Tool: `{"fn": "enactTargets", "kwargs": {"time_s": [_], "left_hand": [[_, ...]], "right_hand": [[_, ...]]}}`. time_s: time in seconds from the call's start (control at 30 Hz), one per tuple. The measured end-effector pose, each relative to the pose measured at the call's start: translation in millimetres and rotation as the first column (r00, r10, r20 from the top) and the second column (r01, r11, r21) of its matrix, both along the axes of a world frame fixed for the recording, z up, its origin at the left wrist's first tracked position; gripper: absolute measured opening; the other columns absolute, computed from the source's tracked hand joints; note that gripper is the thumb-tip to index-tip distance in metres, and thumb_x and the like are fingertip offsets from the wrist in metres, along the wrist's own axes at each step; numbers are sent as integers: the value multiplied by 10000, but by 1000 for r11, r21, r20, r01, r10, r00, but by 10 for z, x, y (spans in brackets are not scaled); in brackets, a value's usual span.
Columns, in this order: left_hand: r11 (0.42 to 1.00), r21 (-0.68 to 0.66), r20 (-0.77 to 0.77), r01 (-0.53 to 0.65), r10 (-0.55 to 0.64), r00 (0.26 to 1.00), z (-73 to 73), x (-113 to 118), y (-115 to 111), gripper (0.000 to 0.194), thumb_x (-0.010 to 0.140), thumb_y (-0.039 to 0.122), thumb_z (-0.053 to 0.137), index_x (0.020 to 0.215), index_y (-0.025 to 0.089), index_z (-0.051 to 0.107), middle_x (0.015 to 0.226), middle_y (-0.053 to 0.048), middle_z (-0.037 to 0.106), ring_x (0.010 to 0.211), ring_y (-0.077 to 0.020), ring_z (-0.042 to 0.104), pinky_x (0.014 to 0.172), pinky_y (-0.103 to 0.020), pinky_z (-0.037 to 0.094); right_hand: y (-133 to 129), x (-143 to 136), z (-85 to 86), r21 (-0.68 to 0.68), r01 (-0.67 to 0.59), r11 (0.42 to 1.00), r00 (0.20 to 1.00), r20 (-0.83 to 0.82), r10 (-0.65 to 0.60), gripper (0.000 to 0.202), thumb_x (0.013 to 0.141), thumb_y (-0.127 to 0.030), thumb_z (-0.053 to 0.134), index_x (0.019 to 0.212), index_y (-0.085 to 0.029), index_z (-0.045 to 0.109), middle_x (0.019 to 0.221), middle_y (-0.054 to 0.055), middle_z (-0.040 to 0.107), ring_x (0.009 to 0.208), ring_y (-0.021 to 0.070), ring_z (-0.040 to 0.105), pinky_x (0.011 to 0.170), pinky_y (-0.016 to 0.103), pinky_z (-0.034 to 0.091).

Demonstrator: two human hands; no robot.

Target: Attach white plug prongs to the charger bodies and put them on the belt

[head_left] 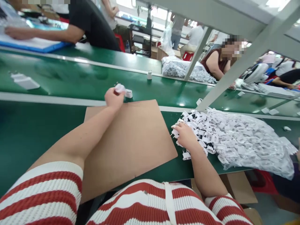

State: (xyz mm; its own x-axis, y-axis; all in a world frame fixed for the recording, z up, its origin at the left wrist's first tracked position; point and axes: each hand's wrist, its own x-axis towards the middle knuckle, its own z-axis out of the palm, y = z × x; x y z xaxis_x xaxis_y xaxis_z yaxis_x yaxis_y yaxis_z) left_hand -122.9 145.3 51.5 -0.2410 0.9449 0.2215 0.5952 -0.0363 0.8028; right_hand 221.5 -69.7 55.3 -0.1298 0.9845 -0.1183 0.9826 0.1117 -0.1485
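My left hand (114, 97) is closed round a white charger plug (120, 88) above the green conveyor belt, beyond the far edge of the brown cardboard sheet (131, 137). Just right of it, another white charger plug (128, 93) rests on the belt. At the left edge of a heap of loose white plug housings (201, 125), my right hand (185, 134) has its fingers bent together on a white plug housing (175, 132). That hand hides part of the pieces beneath it.
A clear plastic bag (253, 140) full of white housings lies at the right. More plugs (25, 82) stand on the belt. A slanted metal post (225, 65) rises beyond the heap. Across the line, a person's forearm (51, 35) rests near a blue-edged tray (47, 47).
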Motion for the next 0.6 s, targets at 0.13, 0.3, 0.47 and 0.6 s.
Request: {"fn": "enactTargets", "kwargs": {"time_s": [0.13, 0.3, 0.47, 0.6], "left_hand": [[996, -39, -69, -80, 78, 995, 177, -183, 321, 285, 825, 346, 752, 906, 157, 554, 825, 7, 505, 1022, -230, 474, 936, -394, 361], [988, 86, -184, -128, 142, 973, 15, 21, 263, 714, 891, 636, 673, 1361, 141, 462, 1489, -186, 387, 1462, -472, 222, 1122, -606, 191], [997, 57, -392, 57, -30, 919, -202, 73, 344, 801, 865, 678, 658, 1432, 172, 404, 1561, -208, 253, 1475, -500, 144, 1142, -637, 148], [963, -64, -385, 260, -265, 884, -172, -22, 473, 511, 876, 606, 601, 1180, 204, 519, 1201, -132, 424, 1369, -495, 178, 1082, -685, 168]], "right_hand": [[56, -67, -16, 4, 52, 999, 999, 2, -52, 577, 818, -8, 630, 1337, -245, 715, 1319, 124, 659, 1262, 303, 581, 953, 396, 483], [78, -77, -25, 35, 86, 996, 995, -58, -84, 472, 808, -21, 683, 1234, -224, 718, 1300, 99, 699, 1256, 292, 583, 971, 386, 434], [78, -55, 18, 26, 101, 995, 989, -111, -98, 373, 802, -42, 712, 1134, -212, 696, 1163, 70, 752, 1154, 265, 633, 926, 363, 423], [81, -60, 34, 39, 115, 993, 984, -144, -108, 467, 804, -23, 689, 1219, -237, 672, 1154, 55, 750, 1103, 246, 651, 773, 318, 416]]}}
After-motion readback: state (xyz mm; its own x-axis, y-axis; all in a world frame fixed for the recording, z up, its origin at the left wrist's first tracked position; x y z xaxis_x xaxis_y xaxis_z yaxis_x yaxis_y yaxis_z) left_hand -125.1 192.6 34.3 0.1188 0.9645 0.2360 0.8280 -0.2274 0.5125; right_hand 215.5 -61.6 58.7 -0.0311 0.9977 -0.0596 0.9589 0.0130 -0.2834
